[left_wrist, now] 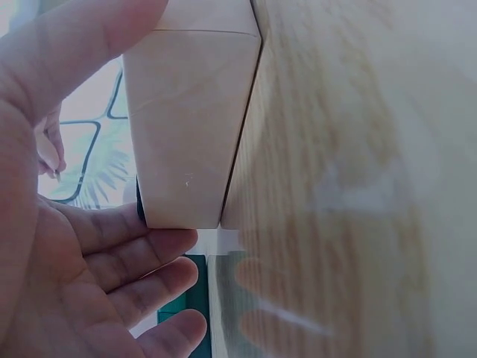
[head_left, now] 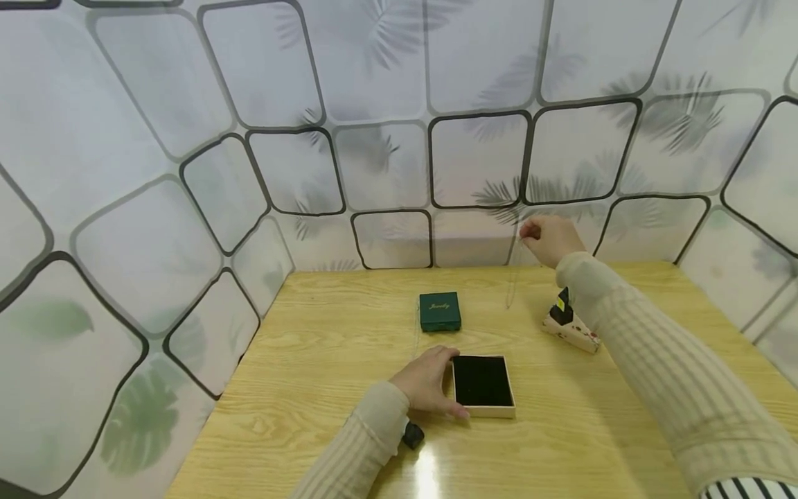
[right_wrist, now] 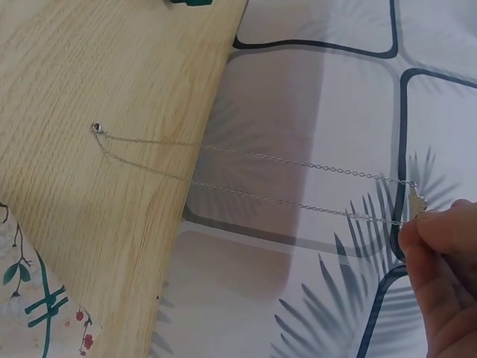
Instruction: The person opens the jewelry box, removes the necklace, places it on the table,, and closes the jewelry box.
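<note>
My left hand holds the left side of a shallow cream box with a black lining, which lies open on the table. Its thumb is at the near corner and its index finger at the far one; the left wrist view shows the pale box wall between them. Raised above the far right of the table, my right hand pinches a fine silver necklace between thumb and fingertip. The chain hangs down in a long narrow loop, with a small round silver piece at its lower end.
A dark green jewelry box lid with gold lettering lies behind the cream box. A floral-patterned cream piece is on the right, partly behind my right wrist. Patterned curtain rises at the table's back and left edges.
</note>
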Tool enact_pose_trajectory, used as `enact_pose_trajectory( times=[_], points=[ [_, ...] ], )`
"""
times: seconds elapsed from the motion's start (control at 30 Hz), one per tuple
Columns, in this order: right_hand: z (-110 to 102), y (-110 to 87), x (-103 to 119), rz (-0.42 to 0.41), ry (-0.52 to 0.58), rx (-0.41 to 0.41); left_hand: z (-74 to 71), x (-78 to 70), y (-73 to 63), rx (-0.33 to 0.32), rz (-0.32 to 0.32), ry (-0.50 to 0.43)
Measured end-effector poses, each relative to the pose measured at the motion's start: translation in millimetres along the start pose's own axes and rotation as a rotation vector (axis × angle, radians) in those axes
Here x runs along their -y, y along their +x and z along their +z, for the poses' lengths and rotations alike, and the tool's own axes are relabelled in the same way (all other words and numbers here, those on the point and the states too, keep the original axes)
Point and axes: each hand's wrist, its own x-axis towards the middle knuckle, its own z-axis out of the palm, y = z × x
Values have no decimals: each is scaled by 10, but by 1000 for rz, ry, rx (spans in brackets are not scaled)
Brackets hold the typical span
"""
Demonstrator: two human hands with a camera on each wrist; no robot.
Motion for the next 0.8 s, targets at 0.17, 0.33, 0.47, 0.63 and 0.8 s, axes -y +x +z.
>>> enact_pose_trajectory(
  times=[0.17, 0.33, 0.47, 0.63, 0.8],
  points=[
    [32, 46, 0, 23, -3, -46, 4, 9, 8, -11, 9, 5],
    [50, 83, -6, 37, -11, -54, 14, 19, 22, -1, 3, -1],
    [32, 99, 17, 41, -18, -71, 7, 12, 26, 4, 2, -5],
    [37, 106, 40, 30, -13, -85, 3, 6, 25, 4, 2, -2],
    [88, 60, 12, 1, -6, -60, 5, 9, 22, 3, -6, -1]
  ],
)
